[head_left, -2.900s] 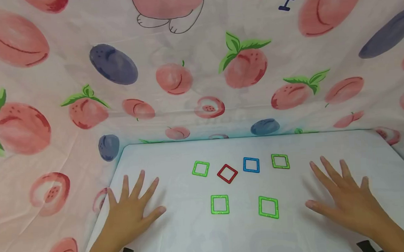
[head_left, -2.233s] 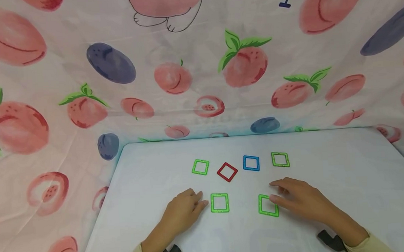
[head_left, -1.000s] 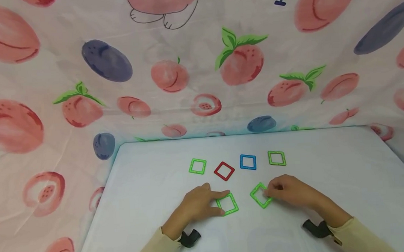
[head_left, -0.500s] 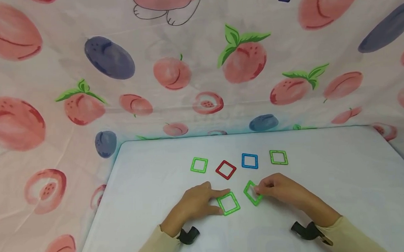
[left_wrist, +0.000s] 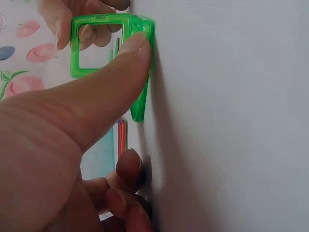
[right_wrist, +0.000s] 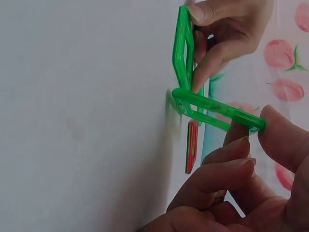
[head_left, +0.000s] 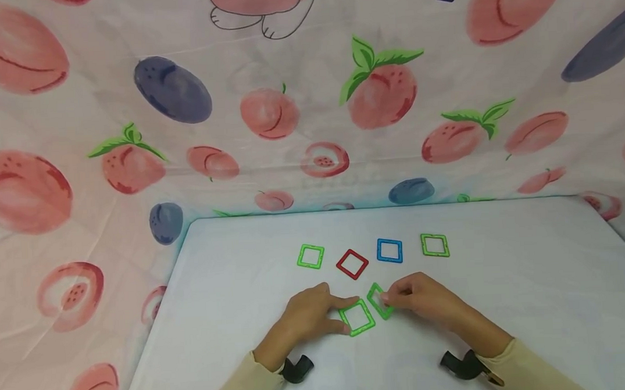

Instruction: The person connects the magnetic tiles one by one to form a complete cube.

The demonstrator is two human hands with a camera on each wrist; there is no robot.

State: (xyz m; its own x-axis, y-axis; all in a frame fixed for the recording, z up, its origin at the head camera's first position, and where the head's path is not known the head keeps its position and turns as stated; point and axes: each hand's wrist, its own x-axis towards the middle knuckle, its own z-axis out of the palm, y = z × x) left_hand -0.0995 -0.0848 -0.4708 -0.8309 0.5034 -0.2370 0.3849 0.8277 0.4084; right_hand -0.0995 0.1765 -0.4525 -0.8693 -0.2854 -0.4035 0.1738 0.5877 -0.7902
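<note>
Because the tilted green square (right_wrist: 217, 106) over the table (head_left: 242, 268) is pinched at its raised edge by the right hand (head_left: 424, 298), we judge its slant controlled; lacking a long axis, it points its low edge toward the adjacent green square (head_left: 368, 312), gripped by the left hand (head_left: 308, 312), probably for steadiness.

Soft, even light fills the head view, leaving the white tabletop (head_left: 232, 268) bright, with a cyan tinge along its far edge and faint shadows. Both wrist views are dimmer and greyer, with broad, soft-edged shadows on the white tabletop and the fruit-print cloth (left_wrist: 30, 48) slightly out of focus.
</note>
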